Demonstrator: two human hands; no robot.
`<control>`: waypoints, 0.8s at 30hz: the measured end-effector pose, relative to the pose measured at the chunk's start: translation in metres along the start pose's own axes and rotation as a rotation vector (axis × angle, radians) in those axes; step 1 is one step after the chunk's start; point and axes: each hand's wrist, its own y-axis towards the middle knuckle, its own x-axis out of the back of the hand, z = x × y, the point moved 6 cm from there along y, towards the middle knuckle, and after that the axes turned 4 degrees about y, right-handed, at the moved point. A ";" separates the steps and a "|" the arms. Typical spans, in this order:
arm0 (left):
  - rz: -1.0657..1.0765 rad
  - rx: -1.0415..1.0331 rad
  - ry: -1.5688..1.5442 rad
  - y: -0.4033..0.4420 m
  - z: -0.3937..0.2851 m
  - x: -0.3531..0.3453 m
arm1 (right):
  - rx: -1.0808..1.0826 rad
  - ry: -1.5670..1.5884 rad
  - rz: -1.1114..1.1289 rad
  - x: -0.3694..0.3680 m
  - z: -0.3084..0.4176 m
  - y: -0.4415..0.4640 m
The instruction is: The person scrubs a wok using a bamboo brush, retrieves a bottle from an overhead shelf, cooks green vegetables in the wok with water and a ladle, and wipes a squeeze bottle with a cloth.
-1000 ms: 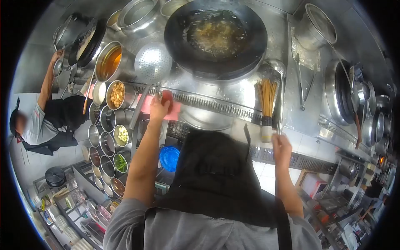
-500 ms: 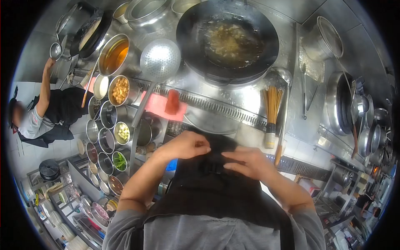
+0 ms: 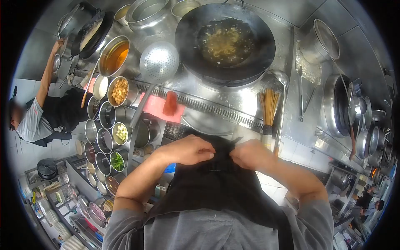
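Both of my hands are at waist height in front of the black apron (image 3: pixel 212 179). My left hand (image 3: pixel 193 150) has its fingers curled with the thumb close to them; what they hold, if anything, is hidden against the dark cloth. My right hand (image 3: pixel 252 154) is closed at the apron's other side, and a dark pointed end like an apron string (image 3: pixel 237 140) sticks out above its fingers. Beyond the hands, on the stove, a black wok (image 3: pixel 191 62) holds cloudy liquid with pale bits. A perforated skimmer (image 3: pixel 159 62) lies to its left.
A bamboo brush (image 3: pixel 268 112) stands at the stove's front right. A pink cloth (image 3: pixel 156 107) bears a reddish-brown object (image 3: pixel 170 104). Metal pots of ingredients, including green strips (image 3: pixel 118 161), line the left. A co-worker (image 3: pixel 35 121) reaches toward another wok (image 3: pixel 93 37).
My right hand's fingers, stretched out before, are now closed, and that hand is slightly higher. My left hand has shifted a little right. The co-worker's hand has moved up and right.
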 end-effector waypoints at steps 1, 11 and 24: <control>-0.031 -0.020 0.085 0.000 0.001 0.000 | -0.045 -0.110 0.066 -0.003 -0.002 0.001; 0.087 -0.121 0.006 -0.001 -0.012 -0.015 | -0.019 0.073 -0.058 0.014 -0.012 0.000; -0.031 -0.055 0.159 0.024 -0.037 -0.021 | -0.018 0.049 -0.231 0.012 -0.010 0.013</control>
